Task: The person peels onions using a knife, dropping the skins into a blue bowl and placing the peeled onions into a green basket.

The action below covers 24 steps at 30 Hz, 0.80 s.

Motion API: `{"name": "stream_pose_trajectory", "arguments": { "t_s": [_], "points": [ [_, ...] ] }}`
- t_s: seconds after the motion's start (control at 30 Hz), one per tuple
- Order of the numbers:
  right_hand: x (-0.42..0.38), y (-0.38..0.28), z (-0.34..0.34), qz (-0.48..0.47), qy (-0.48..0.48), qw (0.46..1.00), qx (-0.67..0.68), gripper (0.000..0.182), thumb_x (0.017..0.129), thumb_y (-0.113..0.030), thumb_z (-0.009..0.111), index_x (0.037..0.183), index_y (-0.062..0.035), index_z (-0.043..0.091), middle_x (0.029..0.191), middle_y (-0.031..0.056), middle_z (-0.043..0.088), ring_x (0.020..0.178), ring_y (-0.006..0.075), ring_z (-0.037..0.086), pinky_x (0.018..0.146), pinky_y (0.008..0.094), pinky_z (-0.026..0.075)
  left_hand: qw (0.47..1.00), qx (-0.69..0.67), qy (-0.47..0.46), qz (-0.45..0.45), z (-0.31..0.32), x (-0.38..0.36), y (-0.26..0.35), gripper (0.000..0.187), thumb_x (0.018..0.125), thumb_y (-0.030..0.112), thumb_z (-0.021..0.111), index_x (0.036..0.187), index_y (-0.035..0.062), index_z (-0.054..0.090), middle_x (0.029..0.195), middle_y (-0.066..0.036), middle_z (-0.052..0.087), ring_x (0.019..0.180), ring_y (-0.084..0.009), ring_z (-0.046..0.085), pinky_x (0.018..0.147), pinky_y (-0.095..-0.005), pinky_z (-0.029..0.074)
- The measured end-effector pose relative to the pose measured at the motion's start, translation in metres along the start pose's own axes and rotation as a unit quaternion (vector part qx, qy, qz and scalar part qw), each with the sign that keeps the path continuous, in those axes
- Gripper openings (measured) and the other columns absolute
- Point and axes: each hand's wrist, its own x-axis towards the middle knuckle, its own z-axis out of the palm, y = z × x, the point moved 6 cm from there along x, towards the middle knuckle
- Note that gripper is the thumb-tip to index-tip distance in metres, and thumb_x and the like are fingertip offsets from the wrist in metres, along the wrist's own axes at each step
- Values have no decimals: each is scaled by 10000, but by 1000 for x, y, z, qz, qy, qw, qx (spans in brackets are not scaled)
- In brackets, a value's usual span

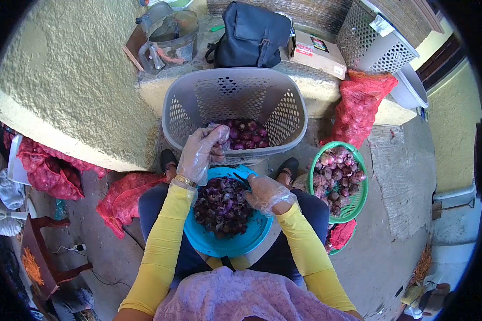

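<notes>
My left hand, in a clear plastic glove, is at the near rim of a grey perforated basket. Its fingers are curled around what looks like a red onion, mostly hidden by them. Peeled red onions lie in the basket's bottom. Over the right edge of a blue basin is my right hand, also gloved, with its fingers closed. A thin dark tool, apparently a small knife, sticks out from them. Purple onion skins fill the basin between my knees.
Unpeeled onions sit in a green basket at my right. Red mesh sacks of onions stand behind it and at left. A black backpack, a cardboard box and a grey crate rest on the ledge.
</notes>
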Motion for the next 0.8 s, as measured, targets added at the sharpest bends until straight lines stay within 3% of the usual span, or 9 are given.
{"name": "stream_pose_trajectory", "arguments": {
  "t_s": [0.07, 0.13, 0.37, 0.43, 0.5, 0.57, 0.63, 0.73, 0.8],
  "points": [
    [-3, -2, -8, 21, 5, 999, 25, 349, 914, -253, 633, 1034, 74, 635, 961, 290, 706, 942, 468, 698, 842, 523, 573, 999, -32, -26, -1, 1, 1, -3, 283, 1037, 374, 655, 1054, 92, 658, 887, 11, 664, 712, -40, 581, 613, -202, 497],
    [-2, 5, -2, 25, -1, 1000, 13, 376, 932, -272, 648, 1050, 83, 612, 936, 300, 701, 912, 474, 695, 825, 527, 561, 994, -86, -63, 10, 9, -5, 5, 365, 1038, 409, 641, 1172, 69, 648, 984, -40, 708, 754, -85, 629, 674, -237, 561],
    [-15, 21, -31, -12, -11, 999, 32, 352, 956, -270, 675, 1058, 67, 653, 950, 299, 710, 902, 451, 711, 830, 492, 564, 995, -94, -33, 31, 0, -8, 8, 505, 1052, 395, 617, 1408, 43, 548, 1154, -107, 695, 914, -157, 669, 808, -308, 599],
    [-39, 24, -85, 4, 113, 980, 161, 306, 959, -235, 683, 1088, 42, 683, 970, 257, 727, 882, 375, 733, 834, 467, 566, 991, -109, -60, 40, 2, -9, 8, 491, 1056, 379, 612, 1409, 45, 542, 1201, -110, 679, 958, -149, 662, 837, -310, 592],
    [-64, 39, -125, 57, 250, 948, 190, 361, 944, -248, 711, 1165, 35, 670, 1025, 252, 718, 986, 388, 701, 913, 457, 527, 990, -122, -63, 37, 0, -6, 4, 472, 1059, 345, 613, 1407, 36, 534, 1180, -108, 685, 927, -144, 671, 820, -305, 598],
    [-76, 105, -122, 131, 338, 901, 239, 316, 936, -240, 738, 1117, 16, 690, 971, 207, 729, 898, 316, 711, 857, 419, 535, 988, -137, -67, 34, 0, -6, 2, 453, 1062, 312, 614, 1404, 27, 526, 1158, -105, 691, 896, -139, 679, 802, -300, 604],
    [-88, 168, -117, 166, 416, 887, 116, 279, 931, -262, 741, 1052, -13, 714, 841, 104, 722, 742, 233, 673, 726, 361, 531, 989, -106, -95, 38, 3, -10, 4, 494, 1063, 364, 603, 1433, 45, 527, 1218, -97, 681, 959, -136, 662, 844, -292, 581],
    [-88, 298, -63, 222, 414, 880, 75, 264, 916, -282, 759, 1029, -45, 728, 856, 93, 730, 767, 234, 682, 744, 369, 534, 991, -94, -93, 34, 3, -13, 6, 491, 1070, 356, 594, 1441, 44, 515, 1216, -91, 686, 958, -122, 661, 848, -285, 576],
    [-91, 354, -33, 297, 425, 846, 123, 387, 868, -344, 789, 1095, -38, 721, 867, 129, 753, 784, 294, 716, 771, 418, 550, 991, -90, -88, 37, 2, -13, 6, 487, 1072, 353, 592, 1440, 43, 516, 1214, -90, 688, 956, -116, 661, 849, -283, 574]
  ]
}}
